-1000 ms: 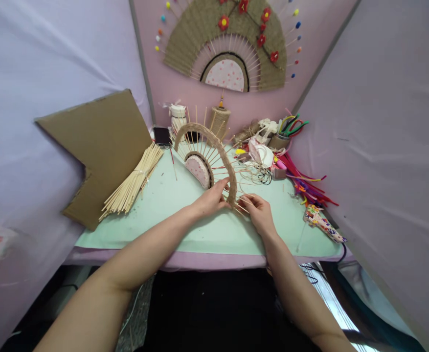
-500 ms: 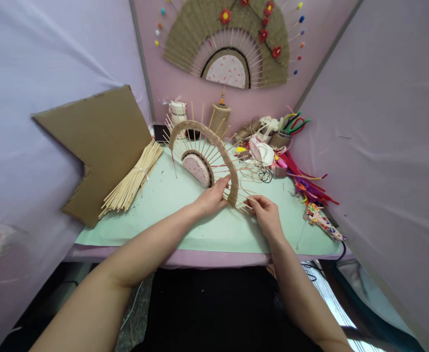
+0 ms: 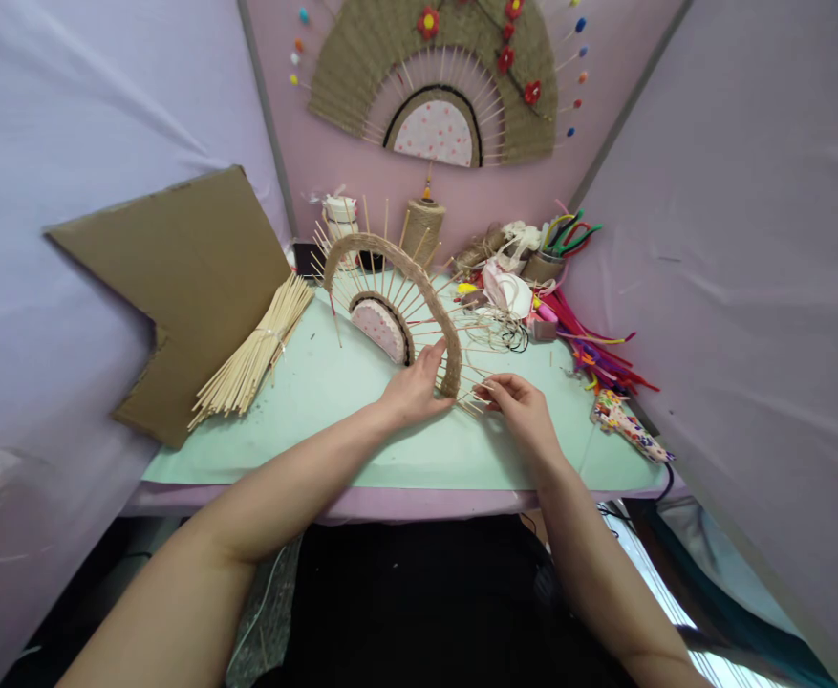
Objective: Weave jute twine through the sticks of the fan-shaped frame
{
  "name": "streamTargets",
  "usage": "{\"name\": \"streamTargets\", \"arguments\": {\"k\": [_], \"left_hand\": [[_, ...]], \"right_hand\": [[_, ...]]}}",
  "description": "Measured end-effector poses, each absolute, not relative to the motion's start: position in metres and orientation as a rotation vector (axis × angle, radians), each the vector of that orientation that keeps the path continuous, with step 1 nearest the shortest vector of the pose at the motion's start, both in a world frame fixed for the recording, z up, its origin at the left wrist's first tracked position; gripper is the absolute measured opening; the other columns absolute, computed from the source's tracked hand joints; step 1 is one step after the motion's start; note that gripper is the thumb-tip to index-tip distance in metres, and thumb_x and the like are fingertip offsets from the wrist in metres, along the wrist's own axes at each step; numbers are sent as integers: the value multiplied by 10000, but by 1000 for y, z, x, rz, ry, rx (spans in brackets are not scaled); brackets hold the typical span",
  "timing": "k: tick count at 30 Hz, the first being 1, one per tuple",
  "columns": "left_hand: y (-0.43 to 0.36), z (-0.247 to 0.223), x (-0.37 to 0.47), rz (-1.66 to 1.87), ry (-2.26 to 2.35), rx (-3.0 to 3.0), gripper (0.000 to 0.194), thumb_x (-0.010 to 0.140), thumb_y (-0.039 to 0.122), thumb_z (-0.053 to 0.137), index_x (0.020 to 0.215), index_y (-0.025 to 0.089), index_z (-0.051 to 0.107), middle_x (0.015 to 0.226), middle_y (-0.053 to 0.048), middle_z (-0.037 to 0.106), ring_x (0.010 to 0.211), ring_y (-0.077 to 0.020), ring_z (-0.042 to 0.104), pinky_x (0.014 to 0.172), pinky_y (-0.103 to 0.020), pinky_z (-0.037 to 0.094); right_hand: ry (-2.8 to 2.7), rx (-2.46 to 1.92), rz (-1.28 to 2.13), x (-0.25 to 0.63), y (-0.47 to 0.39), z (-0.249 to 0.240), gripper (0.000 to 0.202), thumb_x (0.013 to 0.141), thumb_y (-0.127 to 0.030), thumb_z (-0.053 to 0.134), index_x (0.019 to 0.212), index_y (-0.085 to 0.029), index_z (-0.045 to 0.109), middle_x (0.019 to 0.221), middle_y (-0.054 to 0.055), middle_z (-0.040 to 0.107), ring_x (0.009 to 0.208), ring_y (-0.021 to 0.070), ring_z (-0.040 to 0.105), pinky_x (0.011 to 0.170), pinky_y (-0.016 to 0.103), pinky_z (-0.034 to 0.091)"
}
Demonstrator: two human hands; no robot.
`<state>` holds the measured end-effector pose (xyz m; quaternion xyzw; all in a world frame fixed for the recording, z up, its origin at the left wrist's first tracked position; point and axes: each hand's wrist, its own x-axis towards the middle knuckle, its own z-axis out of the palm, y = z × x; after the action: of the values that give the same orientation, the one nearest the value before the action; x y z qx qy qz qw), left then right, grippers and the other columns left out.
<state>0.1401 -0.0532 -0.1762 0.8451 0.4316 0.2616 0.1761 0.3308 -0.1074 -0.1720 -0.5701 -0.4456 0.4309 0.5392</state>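
Observation:
A half-round fan frame of thin sticks stands tilted on the table, with a woven brown twine band (image 3: 419,274) curving across the sticks. Its core is a half-disc (image 3: 377,331) in pink dotted cloth with a dark edge. My left hand (image 3: 417,387) grips the frame at the band's lower right end, fingers among the inner sticks and thumb stretched below. Just right of the band, my right hand (image 3: 519,403) pinches at the outer end of a thin stick (image 3: 477,391). Whether a twine strand is also in those fingers, I cannot tell.
Left lie a stick bundle (image 3: 253,355) and a cardboard sheet (image 3: 189,287). Behind stands a twine spool (image 3: 424,227). Right are pipe cleaners (image 3: 597,354), a scissors pot (image 3: 544,266) and a patterned glue gun (image 3: 630,427). A finished fan (image 3: 347,81) hangs on the back wall.
The view has shifted slightly. My left thumb now stretches further right under the band's end. My right fingers stay pinched by the outer stick ends, with only a small shift.

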Motion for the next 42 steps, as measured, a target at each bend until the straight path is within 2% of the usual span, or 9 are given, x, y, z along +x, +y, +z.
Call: {"name": "streamTargets", "arguments": {"k": [4,8,13,18,24,30,34,39,42], "left_hand": [[-53,-175,139,765,1210,2404,916,745,288,668,1485,222,131,1425,-157,406,1209,-288,555,952,-395,481],[-52,-174,138,758,1195,2412,878,756,234,629,1486,226,141,1414,-152,414,1114,-259,599,891,-368,502],[-52,-174,139,740,1209,2402,861,769,260,631,1481,221,150,1386,-151,436,1062,-258,614,852,-370,514],[-52,-173,139,731,1214,2397,863,771,265,629,1483,221,142,1388,-149,435,1088,-264,605,855,-371,519],[-52,-174,140,720,1214,2429,864,772,283,616,1481,184,131,1427,-175,404,1182,-300,563,939,-404,494],[-51,-175,141,714,1236,2453,858,779,287,602,1484,183,125,1458,-170,382,1218,-299,553,962,-391,482],[-55,-171,144,669,1316,2460,884,785,353,618,1492,182,117,1462,-166,392,1243,-294,539,957,-376,480],[-59,-171,151,654,1429,2453,969,774,517,631,1509,179,97,1436,-164,432,1171,-301,582,899,-374,490],[-60,-173,155,670,1493,2458,987,781,578,612,1514,164,98,1407,-175,457,1136,-299,599,878,-365,483]], "right_hand": [[-1011,-1286,1166,329,-93,-169,338,648,-452,791,799,-206,616,784,34,727,764,188,706,719,311,553],[-974,-1271,1223,328,-87,-168,317,640,-399,803,794,-207,603,769,17,717,703,165,700,701,299,569],[-915,-1258,1251,330,-90,-171,308,645,-393,807,787,-211,603,780,23,718,704,181,707,721,336,592],[-873,-1252,1295,329,-89,-171,312,631,-385,819,761,-207,599,785,27,715,697,182,704,755,361,601],[-844,-1249,1330,326,-87,-166,264,646,-328,816,744,-204,604,773,22,707,676,155,693,767,333,594],[-947,-1254,1293,330,-83,-164,285,601,-348,840,721,-198,629,753,8,698,678,158,689,728,299,574],[-994,-1283,1279,332,-84,-165,310,594,-384,845,716,-193,633,711,-2,677,686,154,685,719,279,562],[-920,-1224,1369,332,-88,-165,347,557,-390,877,692,-199,621,712,-6,669,713,158,687,801,314,565],[-945,-1231,1360,331,-87,-168,358,557,-404,876,709,-200,624,742,1,678,736,165,690,765,292,550]]}}
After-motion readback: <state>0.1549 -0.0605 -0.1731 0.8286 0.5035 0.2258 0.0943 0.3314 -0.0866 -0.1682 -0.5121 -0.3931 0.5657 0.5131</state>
